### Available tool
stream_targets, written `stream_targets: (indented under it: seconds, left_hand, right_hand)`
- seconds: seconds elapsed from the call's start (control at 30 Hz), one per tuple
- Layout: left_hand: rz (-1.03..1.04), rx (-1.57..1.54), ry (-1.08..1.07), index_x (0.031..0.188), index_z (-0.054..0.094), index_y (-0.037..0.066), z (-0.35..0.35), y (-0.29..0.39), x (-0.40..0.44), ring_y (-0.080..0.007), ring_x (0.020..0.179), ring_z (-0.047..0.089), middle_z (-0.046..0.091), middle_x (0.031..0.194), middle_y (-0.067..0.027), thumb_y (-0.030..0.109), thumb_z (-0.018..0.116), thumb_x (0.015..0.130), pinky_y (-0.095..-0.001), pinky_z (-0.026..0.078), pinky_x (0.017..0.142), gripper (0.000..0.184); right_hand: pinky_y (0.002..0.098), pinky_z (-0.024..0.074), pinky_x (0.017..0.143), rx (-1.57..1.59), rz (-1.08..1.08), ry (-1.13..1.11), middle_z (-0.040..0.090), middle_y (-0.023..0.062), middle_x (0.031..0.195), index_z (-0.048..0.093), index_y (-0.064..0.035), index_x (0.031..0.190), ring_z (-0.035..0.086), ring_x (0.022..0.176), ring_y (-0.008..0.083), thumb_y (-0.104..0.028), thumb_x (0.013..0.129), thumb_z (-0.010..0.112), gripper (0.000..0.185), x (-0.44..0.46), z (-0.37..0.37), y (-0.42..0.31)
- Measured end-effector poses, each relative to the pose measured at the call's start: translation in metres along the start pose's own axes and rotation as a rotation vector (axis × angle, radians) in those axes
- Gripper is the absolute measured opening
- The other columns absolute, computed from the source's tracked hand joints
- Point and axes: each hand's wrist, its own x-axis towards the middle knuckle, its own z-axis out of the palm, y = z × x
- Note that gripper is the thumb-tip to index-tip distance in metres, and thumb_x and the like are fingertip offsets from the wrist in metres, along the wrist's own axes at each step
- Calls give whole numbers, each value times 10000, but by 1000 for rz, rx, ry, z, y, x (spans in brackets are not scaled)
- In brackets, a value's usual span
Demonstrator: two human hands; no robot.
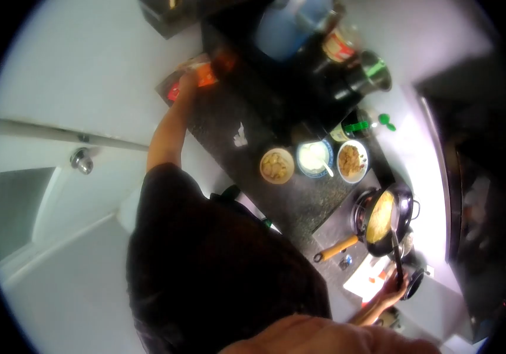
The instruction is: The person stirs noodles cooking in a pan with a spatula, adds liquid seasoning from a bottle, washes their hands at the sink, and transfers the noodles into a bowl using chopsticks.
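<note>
At the far end of the counter, my left hand (189, 78) touches or reaches over a red and orange packet (204, 74); its fingers are blurred and partly hidden. My right hand (393, 291) is closed round the dark handle of a spatula (396, 251). The spatula's blade rests at the edge of a flat yellow food (380, 219) inside a black wok (404, 206) with a wooden handle (338, 248). This wok sits on the stove.
Three bowls stand in a row: one with pale pieces (276, 166), one with white contents and a spoon (314, 158), one with brown pieces (352, 161). Beyond them are a green-lidded jar (356, 127), a metal container (375, 72) and a blue container (288, 29). White scraps (240, 135) lie nearby.
</note>
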Motion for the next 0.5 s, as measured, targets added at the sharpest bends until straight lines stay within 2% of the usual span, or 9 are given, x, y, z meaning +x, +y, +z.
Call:
stream_targets:
  seconds: [0.07, 0.1, 0.13, 0.2, 0.27, 0.37, 0.43, 0.47, 0.5]
  left_hand:
    - [138, 291, -47, 1038, 636, -46, 3, -3, 0, -379, 997, 616, 644, 1018, -264, 457, 483, 914, -443, 453, 848, 541]
    - [93, 21, 100, 1017, 630, -42, 9, -6, -11, -352, 941, 623, 647, 957, -246, 400, 480, 935, -429, 457, 817, 474]
    - [69, -113, 169, 1006, 627, -40, 9, -8, -19, -339, 913, 627, 648, 926, -238, 371, 479, 945, -422, 460, 801, 442]
    - [165, -165, 316, 961, 616, -29, 1, -11, -37, -301, 748, 640, 646, 817, -186, 214, 479, 932, -398, 494, 675, 280]
    - [286, -77, 386, 927, 608, -19, -18, -11, -65, -276, 612, 650, 642, 738, -143, 86, 481, 909, -381, 526, 565, 166]
    - [680, -250, 390, 1064, 590, -12, -77, 18, -132, -214, 692, 621, 626, 798, -119, 143, 487, 944, -327, 502, 643, 222]
    - [464, -783, 95, 1150, 552, 7, -98, 34, -168, -180, 833, 588, 607, 903, -102, 213, 457, 983, -302, 469, 747, 281]
    - [484, -779, 67, 1150, 552, 7, -109, 44, -187, -180, 833, 588, 607, 903, -102, 213, 457, 983, -302, 469, 747, 281]
    - [431, -778, -131, 1153, 546, 7, -121, 56, -206, -186, 862, 579, 602, 950, -100, 243, 457, 987, -303, 462, 770, 302]
  right_hand:
    - [456, 450, 1025, 200, 70, 12, 647, 159, 974, 604, 68, 972, 616, 986, 283, -118, 891, 544, 211, 6, -9, 8]
    - [455, 448, 1027, 267, 93, 17, 647, 160, 972, 605, 69, 975, 617, 985, 284, -120, 891, 546, 215, 6, -9, 7]
    - [376, 388, 1049, 761, 309, 214, 554, 129, 1188, 480, 7, 1196, 528, 1132, 221, -143, 926, 481, 309, 0, 5, -7]
    - [297, 329, 1070, 1256, 521, 426, 461, 97, 1403, 356, -56, 1416, 440, 1280, 157, -166, 961, 415, 472, -16, 42, -30]
    - [290, 403, 986, 348, 435, 380, 494, 91, 1354, 362, -71, 1415, 502, 1190, 138, -210, 961, 408, 477, -31, 76, -41]
    - [458, 353, 1101, -38, 57, 65, 599, 196, 1151, 586, 75, 1090, 550, 1136, 289, -168, 912, 545, 304, -9, 14, 17]
    - [446, 343, 1107, 320, 172, 19, 601, 187, 1153, 591, 74, 1084, 556, 1120, 287, -158, 908, 545, 295, -2, -17, 33]
    - [441, 337, 1111, 543, 365, 102, 601, 180, 1155, 593, 73, 1079, 558, 1110, 288, -147, 905, 543, 285, -8, 7, 15]
    - [431, 334, 1114, 271, 201, 78, 605, 182, 1153, 587, 76, 1082, 557, 1116, 287, -133, 902, 540, 280, -3, -2, 30]
